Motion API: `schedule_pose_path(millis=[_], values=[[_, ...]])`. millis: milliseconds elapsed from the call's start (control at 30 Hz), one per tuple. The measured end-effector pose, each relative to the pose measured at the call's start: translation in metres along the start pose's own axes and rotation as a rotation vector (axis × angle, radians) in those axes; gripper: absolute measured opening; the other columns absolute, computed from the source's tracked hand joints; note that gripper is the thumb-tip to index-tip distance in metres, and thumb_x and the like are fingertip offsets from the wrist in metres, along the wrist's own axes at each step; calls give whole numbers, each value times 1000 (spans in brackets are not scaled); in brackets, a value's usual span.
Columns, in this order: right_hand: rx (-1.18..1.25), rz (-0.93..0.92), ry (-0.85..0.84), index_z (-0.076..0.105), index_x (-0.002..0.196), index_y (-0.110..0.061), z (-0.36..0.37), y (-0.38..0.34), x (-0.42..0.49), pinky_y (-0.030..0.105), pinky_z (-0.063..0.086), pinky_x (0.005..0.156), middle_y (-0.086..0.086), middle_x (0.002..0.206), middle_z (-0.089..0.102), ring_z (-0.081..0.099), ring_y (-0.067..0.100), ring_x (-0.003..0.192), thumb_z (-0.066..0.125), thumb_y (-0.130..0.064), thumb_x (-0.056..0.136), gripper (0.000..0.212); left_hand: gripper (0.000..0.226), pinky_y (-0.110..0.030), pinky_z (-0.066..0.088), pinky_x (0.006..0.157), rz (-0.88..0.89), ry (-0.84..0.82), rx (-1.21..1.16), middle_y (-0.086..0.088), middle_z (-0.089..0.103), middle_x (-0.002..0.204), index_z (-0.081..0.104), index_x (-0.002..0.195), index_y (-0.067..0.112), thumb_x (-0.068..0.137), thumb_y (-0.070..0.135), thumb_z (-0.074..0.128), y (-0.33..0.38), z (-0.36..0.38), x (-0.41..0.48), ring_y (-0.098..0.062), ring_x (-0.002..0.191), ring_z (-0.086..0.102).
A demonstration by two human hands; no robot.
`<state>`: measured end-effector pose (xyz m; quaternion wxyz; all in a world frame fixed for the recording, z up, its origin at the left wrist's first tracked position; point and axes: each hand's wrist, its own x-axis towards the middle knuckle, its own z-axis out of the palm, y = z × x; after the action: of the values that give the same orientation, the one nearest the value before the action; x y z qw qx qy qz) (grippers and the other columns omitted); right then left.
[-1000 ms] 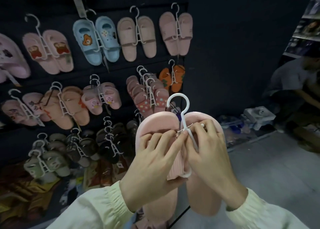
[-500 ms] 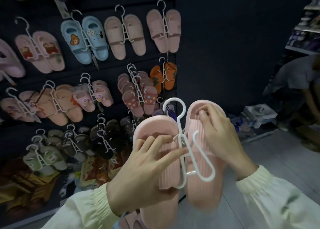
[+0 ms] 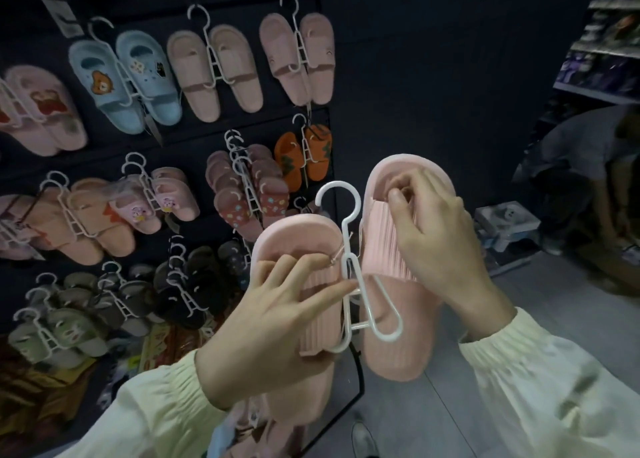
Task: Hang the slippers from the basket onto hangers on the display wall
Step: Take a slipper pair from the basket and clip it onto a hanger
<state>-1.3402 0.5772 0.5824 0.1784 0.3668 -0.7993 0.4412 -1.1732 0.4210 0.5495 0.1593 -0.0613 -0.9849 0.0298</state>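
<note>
Pale pink pair, ribbed straps, held mid-air before wall (image 3: 433, 76). Left hand (image 3: 277, 319) grips left slipper (image 3: 298, 234) by strap; right hand (image 3: 440, 243) pinches right slipper (image 3: 391, 350) strap. White hanger (image 3: 349, 260) between them.

Person (image 3: 578, 159) beside stocked shelves (image 3: 602, 73)

Pink slippers (image 3: 391, 284) flanking white hanger (image 3: 349, 260)

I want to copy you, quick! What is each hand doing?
Left hand: holds the left pink slipper, fingertip on the white hanger.
Right hand: grips the right pink slipper by its strap.
</note>
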Motion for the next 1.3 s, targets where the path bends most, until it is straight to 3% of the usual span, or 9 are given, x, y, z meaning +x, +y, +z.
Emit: schedule_pose_path(millis=[100,200,267,400,533,800,967,1100,1300], values=[[-33,-12,-14,57,97,-22,0,21,13,30,37,83,-10,94,60,51,5,82,50,-21,99,7,82,-43,35,101,15,0,-20,-3,44,140,48,142,35,68,58,73,-14,8,28,-27,121,46],[-19,-41,-52,57,95,-21,0,41,36,38,46,84,-9,92,61,58,10,85,57,-19,96,3,80,-43,33,104,23,-7,-45,-2,43,142,47,143,37,70,56,72,-26,17,57,-27,122,45],[-48,-69,-100,57,93,-23,5,52,54,38,44,85,-11,93,61,56,8,87,61,-19,93,7,78,-44,33,105,19,-15,-60,-1,42,143,46,143,38,72,57,70,-35,21,77,-26,123,44],[-59,-95,-193,53,93,-31,12,73,91,24,35,82,-14,95,60,54,4,90,66,-21,92,16,80,-47,35,106,3,-18,-68,1,40,144,43,145,41,71,58,70,-62,29,113,-25,125,42],[-52,-159,-290,52,94,-36,30,91,126,14,31,86,-19,97,56,53,-2,93,61,-31,90,12,84,-50,38,105,-22,24,-53,1,39,146,43,146,40,69,55,74,-94,39,149,-27,125,43],[-48,-240,-290,54,98,-33,74,131,174,15,31,87,-20,98,53,53,-1,94,63,-30,90,13,86,-48,38,103,-56,69,-10,-2,41,144,45,145,39,68,50,80,-150,74,196,-28,121,44],[-24,-287,-178,59,98,-26,97,148,189,18,33,80,-16,97,56,50,0,87,61,-32,90,10,81,-46,40,101,-55,42,10,-3,42,144,44,146,39,72,54,73,-171,81,213,-26,119,45],[-55,-376,-84,67,95,-15,119,157,200,29,36,77,-4,94,62,57,12,88,62,-29,87,17,81,-42,36,99,-81,55,-2,-5,41,143,45,145,36,70,57,67,-184,83,221,-27,120,45],[-18,-345,-278,61,105,-22,139,165,228,25,36,83,-12,102,58,57,9,95,61,-36,87,22,84,-43,41,95,-124,56,23,-6,42,142,46,146,34,69,56,73,-207,91,226,-27,119,46]])
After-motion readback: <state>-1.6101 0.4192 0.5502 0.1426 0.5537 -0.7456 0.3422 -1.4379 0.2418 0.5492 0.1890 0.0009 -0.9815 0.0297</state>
